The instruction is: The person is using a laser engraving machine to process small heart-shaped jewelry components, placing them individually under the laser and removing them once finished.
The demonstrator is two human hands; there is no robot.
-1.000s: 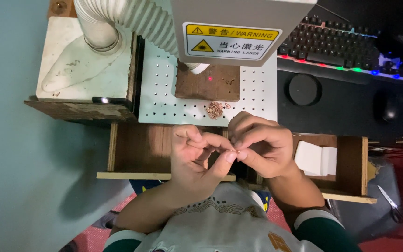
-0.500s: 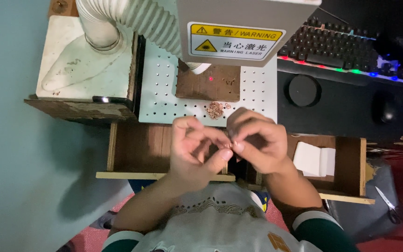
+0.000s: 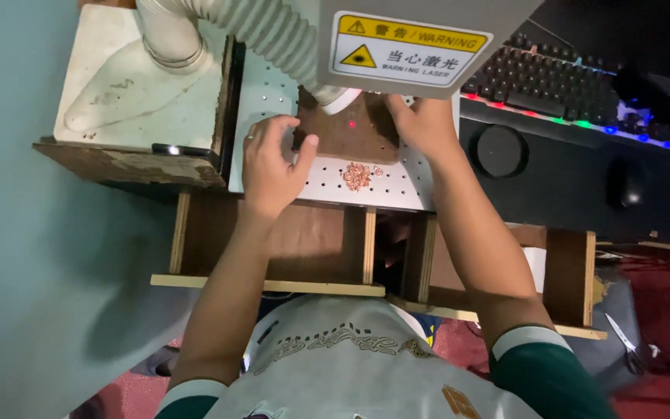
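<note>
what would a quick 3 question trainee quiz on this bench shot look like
1. True or false: both hands rest on the brown board under the laser head.
2. What lies on the perforated plate just in front of the board? A) scissors B) a small pile of coppery rings C) a mouse
3. What colour is the dot of light on the board?

Key
1. True: the left hand touches its left edge, the right hand its right edge.
2. B
3. Red
</note>
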